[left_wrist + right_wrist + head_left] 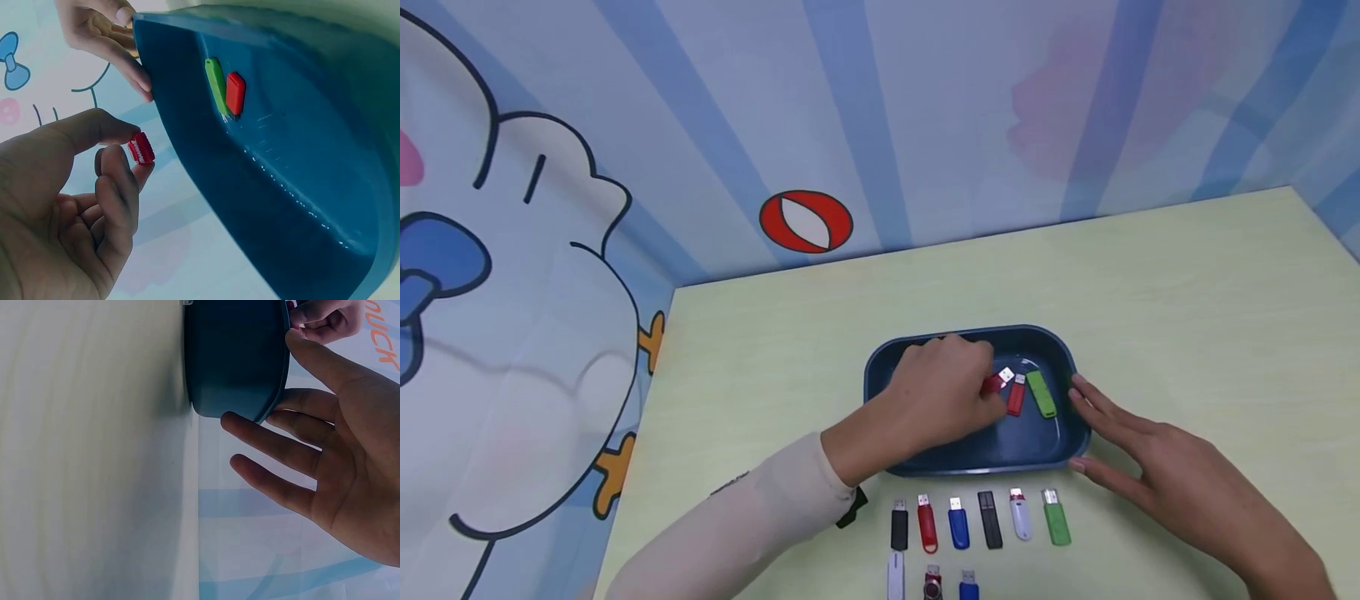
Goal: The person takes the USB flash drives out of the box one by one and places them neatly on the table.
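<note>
My left hand [942,392] is over the dark blue tray [992,450] and pinches a red USB stick [142,150] between thumb and fingertips. Its silver plug points to the right in the head view. Inside the tray, another red USB stick [1016,397] lies beside a green USB stick [1041,394]. Part of the tray's left side is hidden behind the left hand. At the tray's right end is my right hand [1180,471], fingers spread, with fingertips against the rim and nothing in its grasp.
In front of the tray, several USB sticks stand in a row, among them a black one [990,519], a red one [927,525] and a green one [1056,518]. A second row, with a white stick [896,575], is cut off by the frame. A printed backdrop [955,125] rises behind the table.
</note>
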The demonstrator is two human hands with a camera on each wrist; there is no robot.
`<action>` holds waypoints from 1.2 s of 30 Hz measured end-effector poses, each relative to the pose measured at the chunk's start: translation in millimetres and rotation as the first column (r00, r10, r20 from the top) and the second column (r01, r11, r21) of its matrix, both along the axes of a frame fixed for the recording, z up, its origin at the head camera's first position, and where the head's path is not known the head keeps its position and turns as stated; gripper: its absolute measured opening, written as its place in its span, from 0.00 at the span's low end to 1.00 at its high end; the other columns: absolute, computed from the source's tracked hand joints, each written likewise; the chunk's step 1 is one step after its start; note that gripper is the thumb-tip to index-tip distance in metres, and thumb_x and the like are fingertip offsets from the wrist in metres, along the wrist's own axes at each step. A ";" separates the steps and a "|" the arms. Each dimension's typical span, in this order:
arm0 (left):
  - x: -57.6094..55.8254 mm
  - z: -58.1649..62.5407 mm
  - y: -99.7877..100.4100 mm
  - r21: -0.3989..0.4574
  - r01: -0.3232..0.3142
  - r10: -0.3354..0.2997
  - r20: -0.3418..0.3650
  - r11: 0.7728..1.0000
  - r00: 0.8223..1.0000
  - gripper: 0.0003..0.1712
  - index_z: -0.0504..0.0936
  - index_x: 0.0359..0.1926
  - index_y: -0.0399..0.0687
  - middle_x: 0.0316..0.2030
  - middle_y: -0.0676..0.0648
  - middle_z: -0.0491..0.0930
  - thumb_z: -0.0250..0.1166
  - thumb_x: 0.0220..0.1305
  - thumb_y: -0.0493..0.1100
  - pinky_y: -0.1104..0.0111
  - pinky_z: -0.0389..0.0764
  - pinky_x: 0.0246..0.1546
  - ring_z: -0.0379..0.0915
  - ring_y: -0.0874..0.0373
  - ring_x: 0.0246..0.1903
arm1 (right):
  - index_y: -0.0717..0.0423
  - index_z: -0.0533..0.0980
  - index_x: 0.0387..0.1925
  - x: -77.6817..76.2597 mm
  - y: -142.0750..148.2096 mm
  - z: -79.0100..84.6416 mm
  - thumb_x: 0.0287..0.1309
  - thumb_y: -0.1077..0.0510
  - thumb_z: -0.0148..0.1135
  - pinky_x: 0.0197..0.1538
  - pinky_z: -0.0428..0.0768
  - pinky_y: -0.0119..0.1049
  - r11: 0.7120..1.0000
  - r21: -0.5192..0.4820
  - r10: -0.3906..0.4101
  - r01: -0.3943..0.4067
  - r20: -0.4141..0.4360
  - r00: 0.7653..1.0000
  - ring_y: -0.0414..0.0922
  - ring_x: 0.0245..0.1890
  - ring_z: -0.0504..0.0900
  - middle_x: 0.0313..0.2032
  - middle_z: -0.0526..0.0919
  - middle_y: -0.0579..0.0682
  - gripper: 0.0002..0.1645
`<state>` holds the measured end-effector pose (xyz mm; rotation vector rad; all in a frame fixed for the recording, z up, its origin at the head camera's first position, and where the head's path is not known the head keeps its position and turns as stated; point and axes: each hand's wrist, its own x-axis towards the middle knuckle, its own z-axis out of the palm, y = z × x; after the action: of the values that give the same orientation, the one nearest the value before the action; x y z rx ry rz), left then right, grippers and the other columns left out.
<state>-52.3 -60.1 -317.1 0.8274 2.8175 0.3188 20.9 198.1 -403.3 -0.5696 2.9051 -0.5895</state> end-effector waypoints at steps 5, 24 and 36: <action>8.2 1.1 -2.6 0.027 0.017 -0.016 -0.008 0.999 1.000 0.15 0.80 0.26 0.51 0.15 0.55 0.73 0.73 0.67 0.50 0.78 0.66 0.14 0.68 0.67 0.13 | 0.45 0.64 0.81 -0.2 -0.2 -0.5 0.65 0.30 0.67 0.52 0.87 0.58 1.000 0.001 -0.009 0.009 0.008 1.000 0.61 0.60 0.86 0.81 0.64 0.51 0.51; 39.7 1.8 -10.9 0.083 -0.023 0.014 0.099 0.996 0.995 0.15 0.80 0.36 0.48 0.17 0.57 0.73 0.73 0.65 0.52 0.80 0.68 0.15 0.68 0.69 0.13 | 0.43 0.61 0.82 0.6 1.4 -1.2 0.67 0.29 0.65 0.56 0.85 0.61 1.000 -0.017 -0.010 0.011 0.053 0.999 0.63 0.66 0.82 0.82 0.61 0.49 0.51; 62.8 -2.7 -11.5 0.075 -0.055 0.040 0.183 0.996 0.982 0.19 0.82 0.41 0.45 0.18 0.57 0.74 0.75 0.63 0.54 0.82 0.69 0.16 0.68 0.70 0.13 | 0.45 0.62 0.82 1.4 0.9 -1.3 0.67 0.31 0.67 0.56 0.85 0.59 0.999 -0.037 0.000 0.002 0.041 0.999 0.62 0.67 0.81 0.83 0.60 0.49 0.50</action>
<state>10.5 -71.5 -319.9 0.7081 2.6725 0.4902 22.3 199.0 -404.6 -0.5539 2.8619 -0.6484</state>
